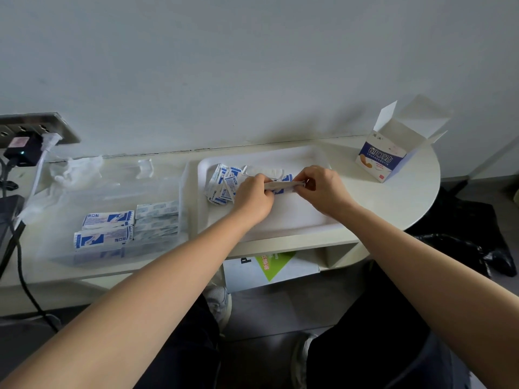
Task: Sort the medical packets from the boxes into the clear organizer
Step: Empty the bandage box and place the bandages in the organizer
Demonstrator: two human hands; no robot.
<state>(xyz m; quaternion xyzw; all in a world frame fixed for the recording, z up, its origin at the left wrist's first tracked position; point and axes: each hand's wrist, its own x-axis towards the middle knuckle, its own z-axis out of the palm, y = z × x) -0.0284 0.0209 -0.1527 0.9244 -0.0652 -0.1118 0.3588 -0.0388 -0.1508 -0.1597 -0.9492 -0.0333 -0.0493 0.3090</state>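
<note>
Together, left hand [254,196] and right hand [323,189] pinch a thin packet stack [283,185] by its ends, over the tray [280,219]. A slack pinch may let it fan apart before reaching the organizer [90,196] at left.

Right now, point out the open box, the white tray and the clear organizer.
open box [375,161], head view, printed blue front face.
white tray [286,213], head view, bare floor near its front edge.
clear organizer [118,192], head view, bare far compartment.
</note>
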